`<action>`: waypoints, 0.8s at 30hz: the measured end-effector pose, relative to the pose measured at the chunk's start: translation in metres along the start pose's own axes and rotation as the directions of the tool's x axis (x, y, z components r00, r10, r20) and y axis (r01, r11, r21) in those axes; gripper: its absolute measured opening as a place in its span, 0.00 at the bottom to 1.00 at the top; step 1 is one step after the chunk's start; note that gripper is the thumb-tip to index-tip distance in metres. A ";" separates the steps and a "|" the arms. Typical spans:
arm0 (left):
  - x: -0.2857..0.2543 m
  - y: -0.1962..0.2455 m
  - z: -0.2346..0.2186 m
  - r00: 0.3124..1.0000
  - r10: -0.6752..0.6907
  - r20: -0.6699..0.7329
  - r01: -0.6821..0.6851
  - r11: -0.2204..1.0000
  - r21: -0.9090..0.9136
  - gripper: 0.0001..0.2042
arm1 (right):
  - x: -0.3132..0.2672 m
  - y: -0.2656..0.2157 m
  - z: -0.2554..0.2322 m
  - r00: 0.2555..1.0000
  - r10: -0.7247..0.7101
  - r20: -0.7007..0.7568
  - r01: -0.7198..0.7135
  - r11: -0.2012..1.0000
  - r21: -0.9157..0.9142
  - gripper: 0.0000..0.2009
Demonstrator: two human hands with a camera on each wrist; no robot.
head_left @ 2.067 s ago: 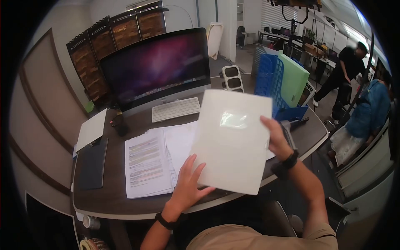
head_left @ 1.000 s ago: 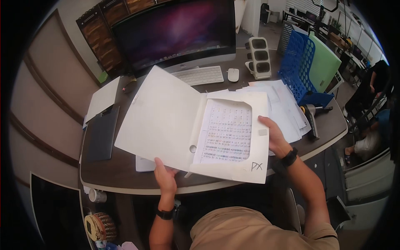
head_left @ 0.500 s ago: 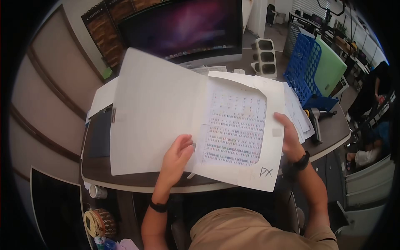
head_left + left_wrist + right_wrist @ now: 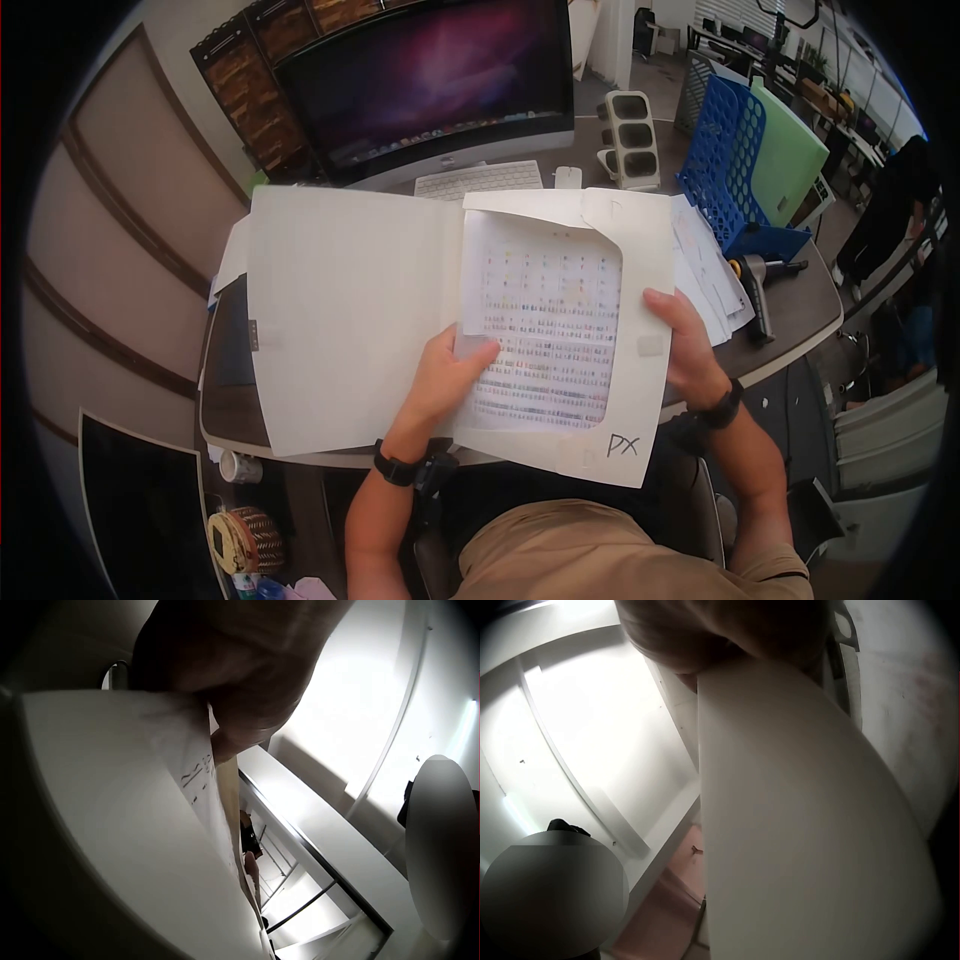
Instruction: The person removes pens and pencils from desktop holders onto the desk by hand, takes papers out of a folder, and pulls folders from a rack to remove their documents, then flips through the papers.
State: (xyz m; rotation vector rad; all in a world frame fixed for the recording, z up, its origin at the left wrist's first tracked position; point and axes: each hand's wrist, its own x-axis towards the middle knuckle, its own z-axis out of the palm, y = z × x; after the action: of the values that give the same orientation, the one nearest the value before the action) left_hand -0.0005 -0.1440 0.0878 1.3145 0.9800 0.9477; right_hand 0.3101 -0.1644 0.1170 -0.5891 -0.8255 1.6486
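Note:
A white document folder [image 4: 345, 320] is spread open above the desk's front edge, its cover turned to the left. Printed papers [image 4: 550, 320] show through the cut-out in its right half, and "PX" is handwritten at the lower corner. My right hand [image 4: 690, 345] grips the folder's right edge, thumb in front and fingers behind. At the spine, my left hand [image 4: 445, 375] pinches the inner edge of the papers, its thumb lying over the print. The left wrist view has the hand [image 4: 247, 690] at the papers' edge; in the right wrist view the folder's white back [image 4: 780, 825] fills the middle.
Behind the folder stand a monitor [image 4: 430, 90], a keyboard [image 4: 480, 180] and a white three-slot holder [image 4: 632, 140]. To the right are loose papers [image 4: 705, 275], a blue file rack [image 4: 725, 170] and a black-and-yellow tool [image 4: 757, 300]. A mug [image 4: 240, 467] and basket [image 4: 245, 540] sit lower left.
The folder, closed at first, has been opened, its cover swinging left and flattening. My left hand has moved from the cover's lower edge to the papers at the spine. My right hand keeps its grip.

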 end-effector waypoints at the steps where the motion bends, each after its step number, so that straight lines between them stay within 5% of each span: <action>1: -0.001 0.004 -0.001 1.000 0.001 0.003 -0.001 1.000 0.000 0.17 | -0.001 -0.004 0.002 1.000 -0.016 0.002 0.016 1.000 -0.010 0.27; 3: -0.006 0.016 -0.010 0.993 0.026 -0.116 -0.042 0.990 -0.134 0.15 | -0.003 -0.009 0.004 0.999 -0.033 0.002 0.033 0.999 -0.024 0.27; 12: -0.006 0.021 -0.084 0.944 0.163 -0.287 -0.193 0.978 -0.079 0.15 | -0.012 -0.049 -0.015 0.996 -0.079 -0.049 0.073 0.991 -0.116 0.25; 17: -0.018 0.025 -0.146 0.841 0.216 -0.497 -0.297 0.951 -0.090 0.17 | -0.024 -0.082 -0.047 0.972 -0.189 -0.139 0.142 0.947 -0.289 0.21; 24: -0.022 0.005 -0.177 0.865 0.170 -0.471 -0.325 0.906 -0.271 0.18 | -0.052 -0.130 -0.087 0.919 -0.336 -0.207 0.291 0.932 -0.217 0.22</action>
State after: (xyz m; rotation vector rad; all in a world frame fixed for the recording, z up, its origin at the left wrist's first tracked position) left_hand -0.1755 -0.1088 0.0915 0.9595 0.9320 1.5951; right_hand 0.4683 -0.1829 0.1610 -0.7277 -0.8467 1.1884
